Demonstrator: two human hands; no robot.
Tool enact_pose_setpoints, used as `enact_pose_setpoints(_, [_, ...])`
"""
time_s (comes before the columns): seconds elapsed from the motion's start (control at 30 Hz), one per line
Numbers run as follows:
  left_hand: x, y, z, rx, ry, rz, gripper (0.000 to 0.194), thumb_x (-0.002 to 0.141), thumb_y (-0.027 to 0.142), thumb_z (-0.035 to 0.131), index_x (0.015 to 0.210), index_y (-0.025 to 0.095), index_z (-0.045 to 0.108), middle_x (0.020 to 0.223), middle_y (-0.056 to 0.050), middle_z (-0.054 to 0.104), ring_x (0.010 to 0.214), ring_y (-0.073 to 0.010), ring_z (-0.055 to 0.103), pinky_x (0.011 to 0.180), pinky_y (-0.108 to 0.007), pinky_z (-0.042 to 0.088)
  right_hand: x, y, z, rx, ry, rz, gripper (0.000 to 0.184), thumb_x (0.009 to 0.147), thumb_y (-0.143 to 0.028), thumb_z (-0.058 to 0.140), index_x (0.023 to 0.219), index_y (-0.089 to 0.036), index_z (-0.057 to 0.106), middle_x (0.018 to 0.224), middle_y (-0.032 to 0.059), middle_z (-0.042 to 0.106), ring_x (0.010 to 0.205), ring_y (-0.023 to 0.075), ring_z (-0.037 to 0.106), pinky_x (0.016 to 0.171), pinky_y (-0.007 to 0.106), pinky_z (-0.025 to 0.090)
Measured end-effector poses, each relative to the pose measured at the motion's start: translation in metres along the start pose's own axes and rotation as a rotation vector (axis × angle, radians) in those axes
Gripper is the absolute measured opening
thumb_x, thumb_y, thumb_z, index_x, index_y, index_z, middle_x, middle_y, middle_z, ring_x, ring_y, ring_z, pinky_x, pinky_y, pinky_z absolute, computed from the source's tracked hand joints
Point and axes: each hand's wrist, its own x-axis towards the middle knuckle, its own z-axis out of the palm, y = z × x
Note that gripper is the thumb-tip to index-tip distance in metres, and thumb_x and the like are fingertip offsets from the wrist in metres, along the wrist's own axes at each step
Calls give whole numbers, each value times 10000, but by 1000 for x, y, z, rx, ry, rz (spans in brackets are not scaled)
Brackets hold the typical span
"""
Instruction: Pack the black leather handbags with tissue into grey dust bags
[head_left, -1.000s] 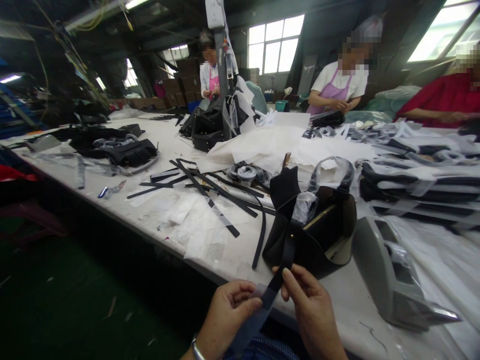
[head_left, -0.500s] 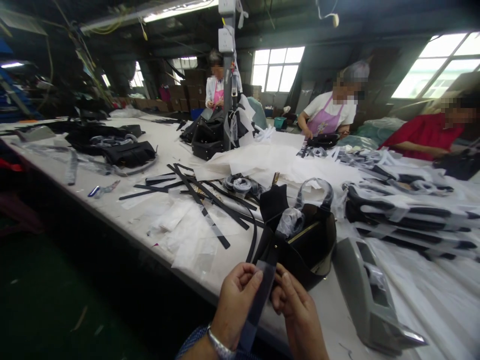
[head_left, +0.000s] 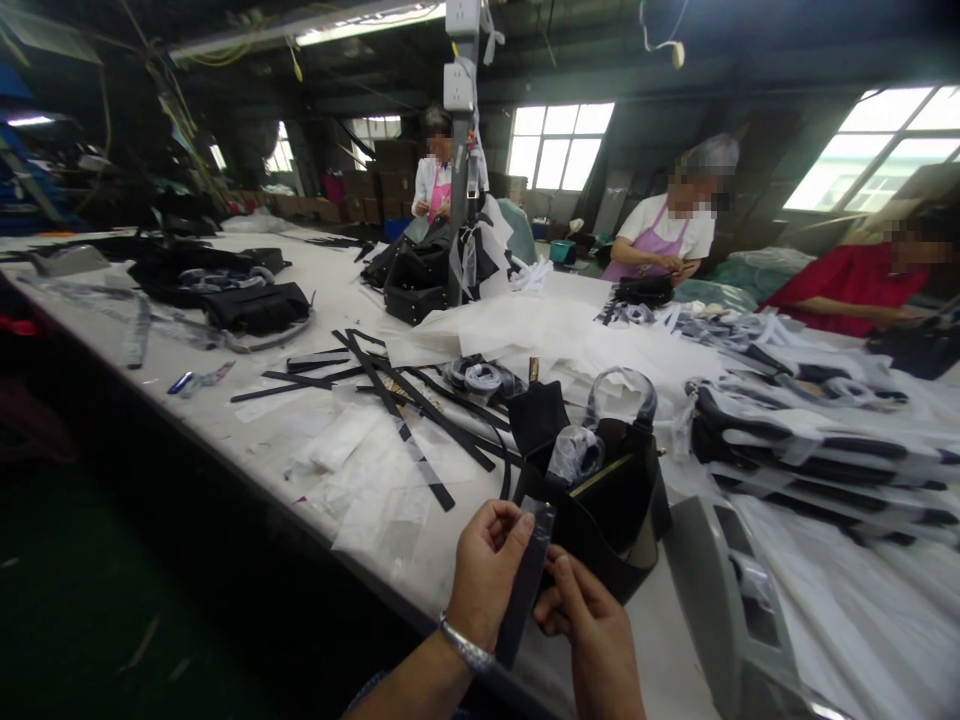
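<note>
Between my hands is a dark strap (head_left: 526, 580) with clear plastic film over its upper end. My left hand (head_left: 487, 560) pinches it near the top, thumb against the film. On the other edge my right hand (head_left: 589, 615) is closed, thumb and forefinger pressed together at the strap's side. Just beyond stands an open black handbag (head_left: 626, 530) with a gold zip along its top. Its looped handle (head_left: 619, 380) is wrapped in film, and a wrapped roll (head_left: 576, 453) rests in its opening.
Black strips (head_left: 405, 430) and plastic film sheets (head_left: 375, 480) lie left of the bag. A grey tape dispenser (head_left: 731, 590) stands at the right, before stacked wrapped straps (head_left: 817, 440). White paper (head_left: 517, 320) lies behind. Co-workers (head_left: 664, 225) work across the table (head_left: 247, 410).
My hands stay on the strap; its upper end is now raised and tilted in front of the bag. The bag sits slightly lower in view. A co-worker's hands have come together.
</note>
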Motion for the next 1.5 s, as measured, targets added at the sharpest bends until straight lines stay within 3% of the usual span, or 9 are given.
enact_pose_setpoints(0.17, [-1,-4,-1,48,62,68,278,819,407,709,845,164,577,720,7,620,660,-122,589,598,-195,455,-13,-7,0,-243,31,-147,459,714,-579,732,926,-173,775,483,6,621,416,161,544,429,262,451])
enact_pose_setpoints(0.3, [0,-3,-1,43,54,82,280,797,398,734,835,160,591,732,3,624,674,-125,590,618,-196,461,-14,-47,-14,-696,208,-785,168,846,-374,656,939,-274,754,877,55,766,740,239,703,770,363,540])
enact_pose_setpoints(0.37, [1,-3,0,48,42,87,283,792,400,737,833,158,596,752,-9,636,702,-138,606,645,-206,475,0,-67,-24,-942,201,-999,290,855,-375,645,1118,-263,696,1113,89,725,1023,308,659,964,469,450])
enact_pose_setpoints(0.67, [-13,17,-8,262,-202,73,200,797,338,723,808,161,629,781,-36,683,747,-171,641,693,-234,491,-7,-43,-53,-1236,108,-1032,261,908,-333,597,673,-221,622,565,-14,636,532,168,620,796,388,439])
enact_pose_setpoints(0.87, [-16,36,-26,453,-336,73,136,812,292,694,804,161,658,766,-37,677,721,-171,623,663,-235,477,-44,-49,-39,-942,252,-864,260,887,-364,610,1119,-244,616,899,61,737,676,210,697,635,308,536])
enact_pose_setpoints(1.1, [-25,27,-25,403,-312,98,127,805,289,694,803,168,653,770,-34,689,741,-179,638,684,-238,486,-48,-59,-26,-1034,93,-951,112,885,-339,620,893,-250,687,784,30,746,639,197,720,592,248,552])
enact_pose_setpoints(1.27, [-29,25,-25,416,-288,156,73,815,252,678,833,181,675,788,-27,701,754,-179,650,699,-229,493,-50,-59,-29,-1130,201,-950,213,880,-361,634,1036,-226,688,889,52,760,674,198,729,620,255,575])
enact_pose_setpoints(1.37, [-28,23,-25,424,-279,179,54,816,239,679,826,186,681,779,-20,700,736,-171,645,685,-220,490,-39,-75,-28,-1230,90,-1091,339,889,-281,609,1224,-239,635,1206,95,687,1006,261,694,858,346,563])
enact_pose_setpoints(1.5, [-29,22,-24,449,-287,231,48,819,243,687,825,195,691,781,-11,702,718,-161,641,670,-208,483,-15,-106,-21,-1384,-368,-1024,373,901,-165,549,1235,-307,632,1403,39,560,1330,298,457,1084,500,381])
